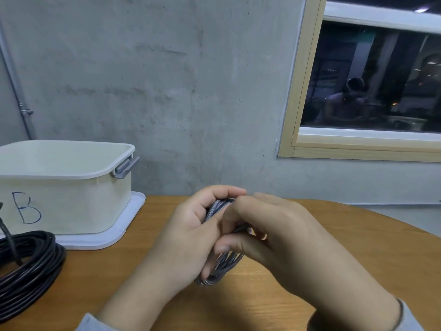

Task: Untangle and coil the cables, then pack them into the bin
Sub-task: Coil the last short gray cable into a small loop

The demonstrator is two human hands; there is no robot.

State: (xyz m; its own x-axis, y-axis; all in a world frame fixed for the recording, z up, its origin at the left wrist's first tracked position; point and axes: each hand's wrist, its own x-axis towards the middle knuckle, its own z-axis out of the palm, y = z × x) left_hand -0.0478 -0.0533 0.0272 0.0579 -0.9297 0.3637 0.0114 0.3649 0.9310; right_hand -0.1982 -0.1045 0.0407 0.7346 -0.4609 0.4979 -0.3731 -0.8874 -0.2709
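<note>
Holding a small bundle of grey braided fabric cable [220, 263] just above the round wooden desk [274, 304], low in the middle of the frame, the person worked it with both hands in the head view. The left hand [191, 232] had its fingers curled over the top of the loops, a closed grip around the bundle, with the loops hanging out below the palm. The right hand [269, 232] pinched the cable from the right side, thumb and fingers pressed on the strands; whether it held a loose end or a whole turn could not be told.

Judging by the soft hang of the loops, the cable would be light, limp and a little springy, so the coil would likely spring open unless held across all its turns at once, near the middle.

At the lower left edge of the frame lay a larger coil of thick black rubber cable [28, 266], resting on the desk. Behind it, at the left, stood the cream plastic bin marked with a letter B [71, 199], seated on its white lid [114, 232], well apart from the hands.
</note>
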